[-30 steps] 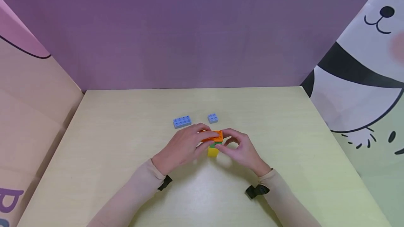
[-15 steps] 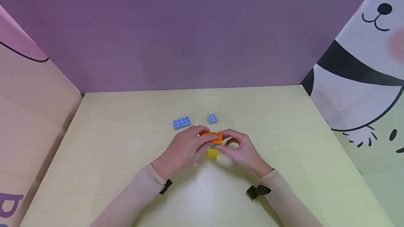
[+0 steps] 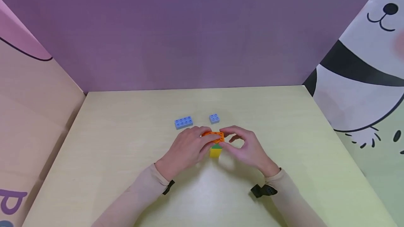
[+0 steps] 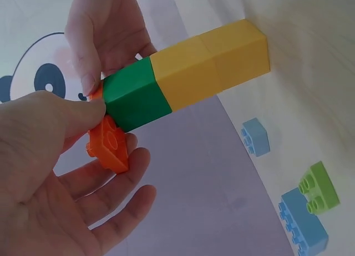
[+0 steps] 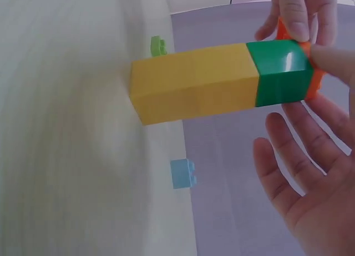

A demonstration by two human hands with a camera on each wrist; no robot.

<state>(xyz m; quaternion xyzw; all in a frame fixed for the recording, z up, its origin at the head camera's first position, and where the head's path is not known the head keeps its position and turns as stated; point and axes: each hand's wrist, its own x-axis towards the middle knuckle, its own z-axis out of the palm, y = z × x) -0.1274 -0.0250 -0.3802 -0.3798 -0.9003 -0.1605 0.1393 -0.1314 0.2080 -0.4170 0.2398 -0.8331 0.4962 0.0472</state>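
Observation:
A narrow upright tower stands on the table, with yellow bricks (image 5: 194, 84) at the bottom, a green brick (image 4: 136, 95) above them and a longer orange brick (image 3: 222, 136) on top. The orange brick sticks out past the green one toward the left hand (image 3: 188, 146). That hand pinches the overhanging end, thumb on the near side and fingers behind, as the left wrist view shows. At the other end, the right hand (image 3: 247, 147) pinches the orange brick between thumb and index finger. Its remaining fingers are spread behind the tower in the right wrist view.
Behind the hands lie a long blue brick (image 3: 183, 122) and a small blue brick (image 3: 214, 118). A light green brick (image 4: 320, 188) sits by the long blue one, hidden in the head view. A purple wall (image 3: 195, 34) rises at the table's far edge.
Both hands stay at the top of the tower. The right thumb has slid slightly up from the green brick toward the orange one. The head view has shifted slightly.

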